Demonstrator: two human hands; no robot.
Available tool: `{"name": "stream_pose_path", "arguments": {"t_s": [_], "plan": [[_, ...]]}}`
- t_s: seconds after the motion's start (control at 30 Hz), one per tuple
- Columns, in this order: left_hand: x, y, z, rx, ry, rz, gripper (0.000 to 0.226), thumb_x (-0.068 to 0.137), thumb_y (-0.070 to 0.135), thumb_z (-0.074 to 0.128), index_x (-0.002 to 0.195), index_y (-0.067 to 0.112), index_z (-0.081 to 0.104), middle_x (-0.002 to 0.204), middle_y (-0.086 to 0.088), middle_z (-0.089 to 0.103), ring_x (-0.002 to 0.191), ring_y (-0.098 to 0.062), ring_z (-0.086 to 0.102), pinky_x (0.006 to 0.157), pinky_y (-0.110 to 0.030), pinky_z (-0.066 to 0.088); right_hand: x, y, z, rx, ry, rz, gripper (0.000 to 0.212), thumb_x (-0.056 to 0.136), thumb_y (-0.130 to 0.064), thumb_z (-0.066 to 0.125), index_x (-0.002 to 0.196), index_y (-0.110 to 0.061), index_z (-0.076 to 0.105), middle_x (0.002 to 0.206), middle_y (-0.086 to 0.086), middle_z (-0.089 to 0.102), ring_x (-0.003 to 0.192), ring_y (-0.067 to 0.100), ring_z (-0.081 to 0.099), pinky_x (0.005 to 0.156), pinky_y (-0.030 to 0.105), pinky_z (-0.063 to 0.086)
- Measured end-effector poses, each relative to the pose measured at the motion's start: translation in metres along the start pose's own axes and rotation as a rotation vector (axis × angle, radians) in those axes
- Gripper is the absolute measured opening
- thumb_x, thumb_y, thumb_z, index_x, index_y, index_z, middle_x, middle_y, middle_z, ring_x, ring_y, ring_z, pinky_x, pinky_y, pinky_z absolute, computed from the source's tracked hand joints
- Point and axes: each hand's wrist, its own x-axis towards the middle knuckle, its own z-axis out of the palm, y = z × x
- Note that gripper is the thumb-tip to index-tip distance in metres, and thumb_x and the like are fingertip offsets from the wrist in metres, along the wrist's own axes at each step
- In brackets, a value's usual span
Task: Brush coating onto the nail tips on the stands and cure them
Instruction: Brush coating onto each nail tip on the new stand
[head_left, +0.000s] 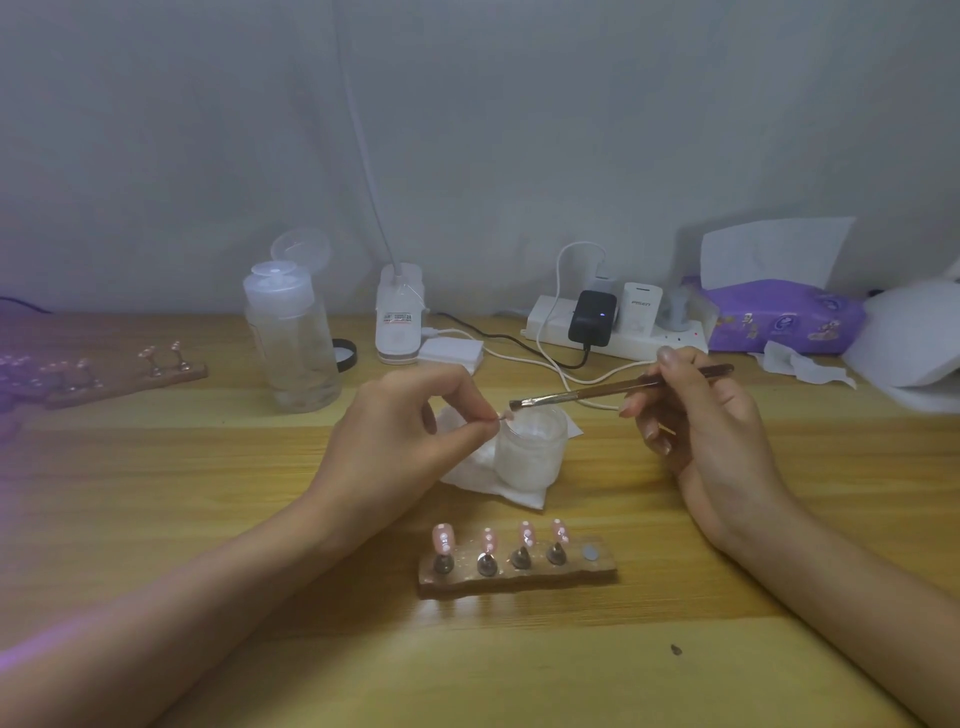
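My left hand (410, 431) pinches a small nail tip (505, 415) on its holder, just above the rim of a frosted jar (530, 449). My right hand (696, 415) grips a thin brown brush (613, 389) whose bristles point left, a little above the tip. In front of me a wooden stand (519, 571) carries several pink nail tips (488, 540) on metal pegs, and its rightmost spot shows a bare round disc (589, 552). A second stand (124, 376) lies at the far left under purple light.
The jar sits on a white tissue (478, 478). Behind stand a clear pump bottle (291, 343), a white lamp base (397, 322), a pad stack (451, 353), a power strip (618, 327) with chargers and cables, and a purple tissue pack (779, 312).
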Motion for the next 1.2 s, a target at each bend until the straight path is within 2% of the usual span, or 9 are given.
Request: {"name": "stream_pose_path", "arguments": {"t_s": [0.2,0.43,0.6,0.83,0.9,0.97,1.07,1.2], "plan": [[0.000,0.003,-0.001,-0.002,-0.014,-0.040,0.008,0.075,0.047,0.068,0.076,0.038,0.067,0.087,0.022,0.068,0.056,-0.008,0.046,0.065,-0.048,0.051,-0.001,0.001,-0.001,-0.019,0.022,0.008,0.025,0.101,-0.023,0.051,0.078,-0.016,0.058,0.061,0.005,0.067,0.048,0.010,0.052,0.042,0.017,0.037],[0.000,0.002,-0.001,-0.007,-0.011,-0.022,0.009,0.081,0.039,0.075,0.076,0.037,0.067,0.086,0.021,0.069,0.059,-0.006,0.047,0.063,-0.046,0.049,-0.002,0.000,0.000,-0.057,-0.002,0.007,0.024,0.100,-0.021,0.050,0.078,-0.015,0.057,0.061,0.007,0.067,0.047,0.010,0.052,0.040,0.017,0.036],[-0.001,0.001,-0.001,0.030,-0.004,0.013,0.010,0.083,0.037,0.075,0.078,0.035,0.066,0.087,0.021,0.068,0.059,-0.011,0.047,0.063,-0.050,0.052,0.003,-0.008,-0.007,-0.034,0.091,-0.010,0.037,0.100,-0.027,0.052,0.065,-0.025,0.062,0.053,0.001,0.059,0.041,0.009,0.048,0.038,0.015,0.035],[-0.002,0.001,-0.001,0.048,0.005,0.028,0.010,0.083,0.036,0.074,0.076,0.034,0.066,0.087,0.020,0.068,0.059,-0.013,0.047,0.063,-0.049,0.051,0.017,-0.023,-0.023,-0.160,0.100,-0.060,0.031,0.099,-0.021,0.054,0.069,-0.015,0.058,0.048,-0.001,0.055,0.039,0.009,0.046,0.037,0.017,0.033],[-0.002,0.002,-0.001,0.047,0.003,0.026,0.011,0.083,0.034,0.075,0.076,0.033,0.066,0.088,0.019,0.068,0.060,-0.013,0.048,0.063,-0.048,0.051,0.017,-0.025,-0.023,-0.088,0.067,-0.088,0.030,0.100,-0.019,0.052,0.071,-0.014,0.058,0.049,0.000,0.056,0.042,0.010,0.049,0.039,0.018,0.037],[-0.002,0.002,-0.001,0.056,0.005,0.033,0.014,0.084,0.031,0.076,0.075,0.033,0.066,0.086,0.020,0.067,0.060,-0.014,0.048,0.062,-0.047,0.051,0.016,-0.026,-0.022,-0.061,-0.051,-0.151,0.026,0.102,-0.017,0.049,0.077,-0.013,0.057,0.055,0.001,0.060,0.049,0.013,0.056,0.045,0.019,0.044],[-0.003,0.002,-0.002,0.075,0.004,0.047,0.013,0.084,0.032,0.075,0.075,0.033,0.066,0.084,0.020,0.066,0.060,-0.014,0.048,0.060,-0.045,0.050,0.012,-0.029,-0.020,-0.217,-0.259,-0.338,0.015,0.095,-0.017,0.051,0.082,-0.015,0.057,0.065,0.004,0.063,0.057,0.019,0.061,0.050,0.024,0.050],[-0.003,0.001,-0.002,0.071,-0.001,0.070,0.012,0.084,0.033,0.074,0.075,0.034,0.065,0.084,0.017,0.067,0.061,-0.015,0.048,0.061,-0.046,0.050,0.011,-0.033,-0.024,-0.240,-0.240,-0.469,0.013,0.081,-0.018,0.048,0.074,-0.023,0.058,0.063,0.003,0.059,0.050,0.018,0.055,0.045,0.020,0.042]]}}
